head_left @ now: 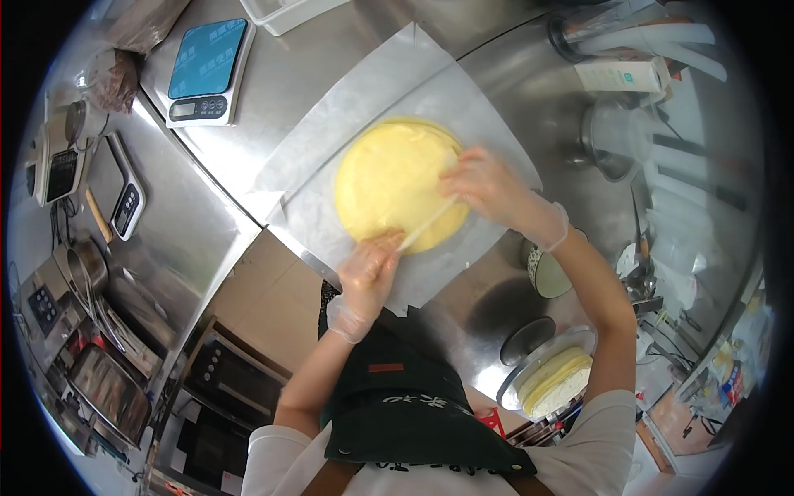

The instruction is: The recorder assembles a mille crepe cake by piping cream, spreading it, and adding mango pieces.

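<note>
A stack of thin round yellow crepes (385,178) lies on white parchment paper (306,157) on the steel worktop. My left hand (370,271), in a clear plastic glove, is closed at the near edge of the stack. My right hand (484,188), gloved alike and slightly blurred, pinches at the right edge. Between the two hands a pale straight edge runs slantwise, seemingly the lifted rim of the top crepe. Fingertips of both hands are partly hidden. By my right elbow, a layered crepe cake with white cream (558,388) sits on a round stand.
A kitchen scale with a blue top (207,62) stands at the far left, a second scale (120,194) further left. On the right are a metal bowl (608,140), a white carton (620,76) and a patterned bowl (550,273) under my forearm. A white tray (289,12) is at the back.
</note>
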### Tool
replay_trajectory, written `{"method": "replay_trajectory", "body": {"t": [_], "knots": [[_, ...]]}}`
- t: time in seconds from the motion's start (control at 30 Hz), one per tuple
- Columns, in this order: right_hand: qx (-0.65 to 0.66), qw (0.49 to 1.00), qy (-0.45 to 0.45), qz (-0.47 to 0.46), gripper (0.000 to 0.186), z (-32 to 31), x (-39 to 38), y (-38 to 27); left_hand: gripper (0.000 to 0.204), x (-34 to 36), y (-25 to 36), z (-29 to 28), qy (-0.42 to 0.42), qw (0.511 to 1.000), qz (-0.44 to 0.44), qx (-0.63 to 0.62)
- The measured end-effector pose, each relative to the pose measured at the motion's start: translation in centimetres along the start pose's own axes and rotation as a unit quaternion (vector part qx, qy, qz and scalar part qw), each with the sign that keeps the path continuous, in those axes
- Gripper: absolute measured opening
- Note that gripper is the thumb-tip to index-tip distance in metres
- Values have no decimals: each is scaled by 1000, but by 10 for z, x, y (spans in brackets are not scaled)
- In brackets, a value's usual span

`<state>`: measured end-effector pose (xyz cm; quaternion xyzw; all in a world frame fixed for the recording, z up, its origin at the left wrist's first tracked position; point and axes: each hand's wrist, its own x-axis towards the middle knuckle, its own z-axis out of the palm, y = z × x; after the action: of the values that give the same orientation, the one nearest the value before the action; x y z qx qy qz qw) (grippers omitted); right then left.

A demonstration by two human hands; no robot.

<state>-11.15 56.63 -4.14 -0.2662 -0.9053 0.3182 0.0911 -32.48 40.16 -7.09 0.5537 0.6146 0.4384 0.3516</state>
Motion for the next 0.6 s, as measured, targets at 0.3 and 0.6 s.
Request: {"method": "replay_trajectory", "body": {"t": [0.3, 0.6], "knots": [[-42, 998, -32, 44, 22, -16, -80, -36, 16, -47, 39, 19, -109, 992, 41, -46], [96, 978, 92, 161, 15, -74, -124, -128, 12, -18, 100, -19, -197, 931, -176, -253]]}}
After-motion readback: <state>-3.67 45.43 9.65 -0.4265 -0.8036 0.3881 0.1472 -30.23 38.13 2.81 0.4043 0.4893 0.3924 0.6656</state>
